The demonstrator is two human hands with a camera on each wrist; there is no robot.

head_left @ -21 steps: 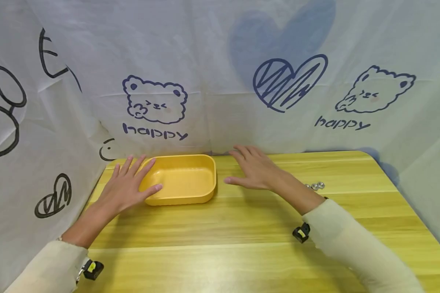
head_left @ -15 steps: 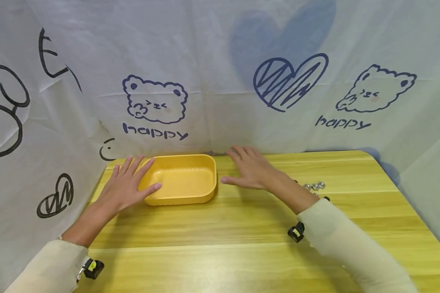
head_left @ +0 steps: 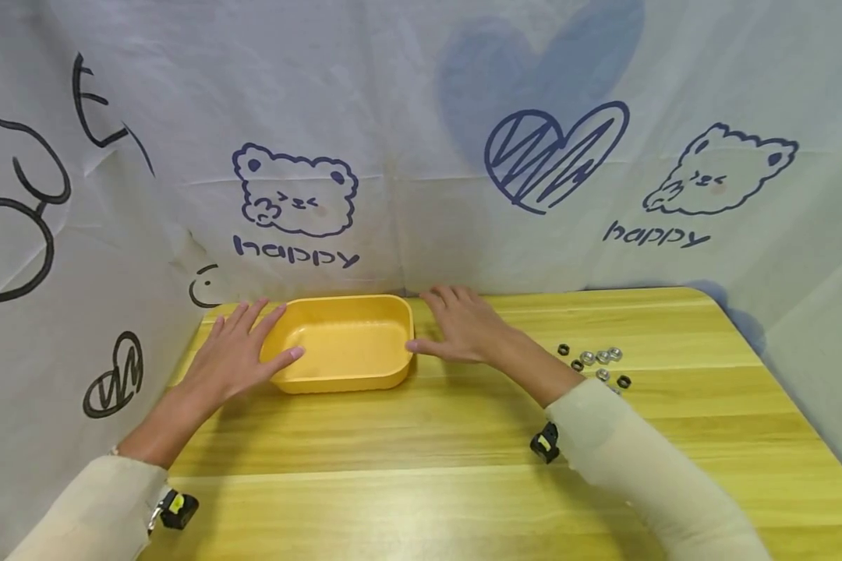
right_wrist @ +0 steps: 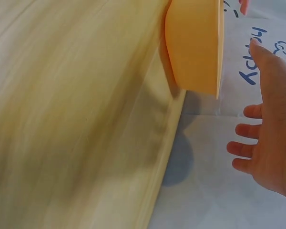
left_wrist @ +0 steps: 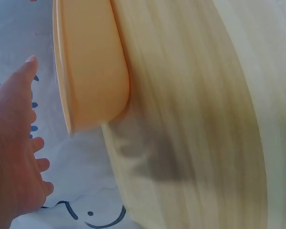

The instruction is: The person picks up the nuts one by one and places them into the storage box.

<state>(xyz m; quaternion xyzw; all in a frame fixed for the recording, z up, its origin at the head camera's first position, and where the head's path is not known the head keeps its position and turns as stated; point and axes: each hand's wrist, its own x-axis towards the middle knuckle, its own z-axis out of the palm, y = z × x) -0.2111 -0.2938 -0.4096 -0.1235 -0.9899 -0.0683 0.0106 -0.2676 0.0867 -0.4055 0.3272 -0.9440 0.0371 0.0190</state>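
A yellow rectangular tray (head_left: pixel 351 384) with rounded corners sits at the back of the wooden table. My left hand (head_left: pixel 228 354) hovers at its left end, fingers spread, with the thumb overlapping the rim in the head view. On the other side my right hand (head_left: pixel 466 327) has its fingers straight, and the thumb tip comes right at the tray's right rim. Both wrist views show the hands above the rim level, beside the tray (left_wrist: pixel 90 67), with bare space between palm and wall. Neither hand holds anything.
Several metal nuts, some silver (head_left: pixel 588 358) and some black (head_left: pixel 624 382), lie on the table (head_left: pixel 393 499) right of my right forearm. A white cloth (head_left: pixel 421 218) with drawn bears and hearts hangs behind the table's back edge and along the sides.
My right hand has moved left toward the tray, uncovering more of the nuts. My left hand has shifted slightly left. The tray stays where it was.
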